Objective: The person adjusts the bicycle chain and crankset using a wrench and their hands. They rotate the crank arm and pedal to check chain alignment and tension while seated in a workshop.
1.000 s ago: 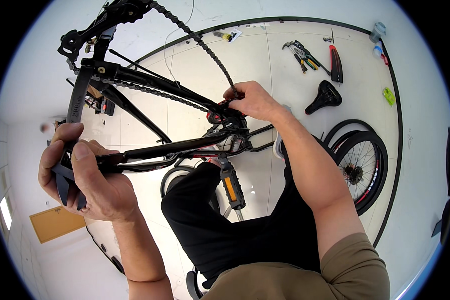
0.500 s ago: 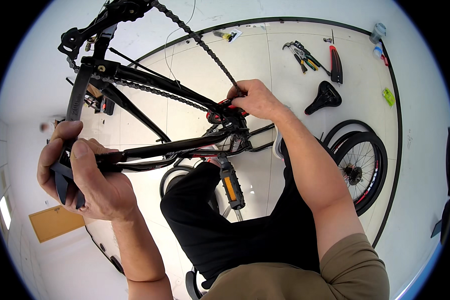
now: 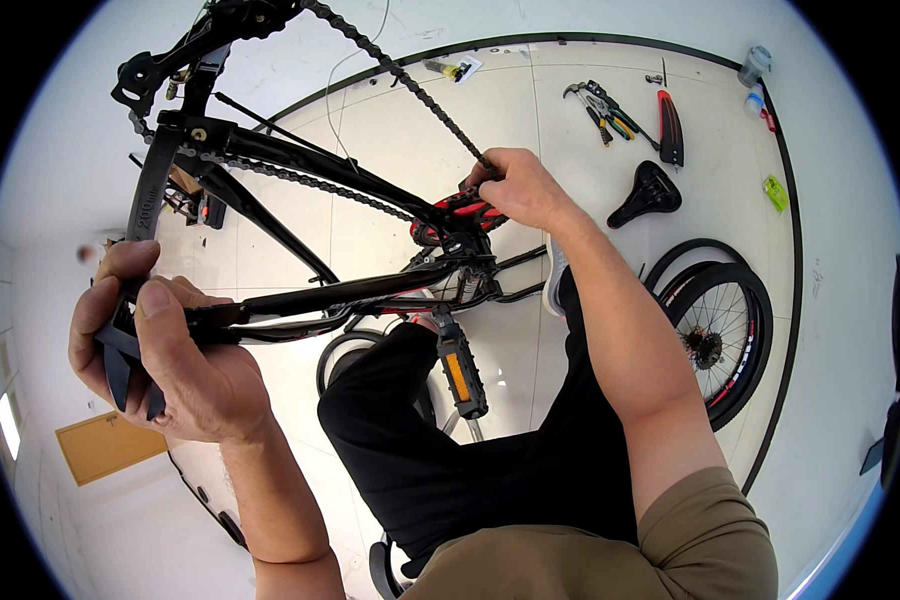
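A black bicycle frame [image 3: 370,287] extends from my left hand to the crank area. My left hand [image 3: 185,355] is closed around what looks like a black adjustable wrench [image 3: 152,190], its jaws poking out below my fingers and its handle pointing up beside the frame. The end of a frame tube meets the same hand, partly hidden by it. With my right hand [image 3: 520,188] I pinch the bicycle chain [image 3: 410,85] beside the red-and-black chainring [image 3: 430,232]. From there the chain slants up to the rear derailleur [image 3: 140,80]. A pedal [image 3: 460,370] with an orange reflector hangs below the crank.
Pliers and other hand tools [image 3: 605,112], a red-and-black mudguard [image 3: 671,128] and a black saddle [image 3: 645,195] lie on the floor at right. Wheels [image 3: 720,345] rest beside my right arm. My black-trousered legs are below the frame.
My right hand has moved slightly up and right with the chain, and more of the red chainring shows. My left hand still holds the wrench, nearly unmoved.
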`<action>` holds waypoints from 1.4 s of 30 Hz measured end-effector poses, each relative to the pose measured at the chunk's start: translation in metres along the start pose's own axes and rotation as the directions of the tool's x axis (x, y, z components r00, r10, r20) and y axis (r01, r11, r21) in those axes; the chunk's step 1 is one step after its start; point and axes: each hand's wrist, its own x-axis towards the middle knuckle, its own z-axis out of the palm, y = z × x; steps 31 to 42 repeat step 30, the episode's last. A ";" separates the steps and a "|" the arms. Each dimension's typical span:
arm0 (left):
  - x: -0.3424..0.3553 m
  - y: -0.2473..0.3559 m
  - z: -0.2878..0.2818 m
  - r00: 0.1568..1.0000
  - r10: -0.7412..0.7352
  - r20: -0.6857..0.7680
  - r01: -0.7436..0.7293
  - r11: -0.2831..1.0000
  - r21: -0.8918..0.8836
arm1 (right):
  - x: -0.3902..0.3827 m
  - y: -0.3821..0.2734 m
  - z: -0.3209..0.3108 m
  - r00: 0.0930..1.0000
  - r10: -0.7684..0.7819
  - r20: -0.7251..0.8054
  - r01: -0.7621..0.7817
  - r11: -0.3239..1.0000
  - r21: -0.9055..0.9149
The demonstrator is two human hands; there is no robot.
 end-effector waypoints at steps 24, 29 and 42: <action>-0.001 0.000 0.002 1.000 0.008 -0.003 -0.008 1.000 -0.022 | -0.003 0.004 -0.017 0.994 0.029 -0.105 -0.029 1.000 0.003; -0.001 -0.001 0.001 1.000 -0.003 0.008 0.003 0.999 -0.039 | -0.003 0.003 -0.021 0.992 0.031 -0.121 -0.035 0.999 -0.028; -0.001 0.000 0.000 1.000 -0.003 0.008 0.004 0.999 -0.037 | -0.004 0.001 -0.022 0.993 0.029 -0.115 -0.033 0.999 -0.032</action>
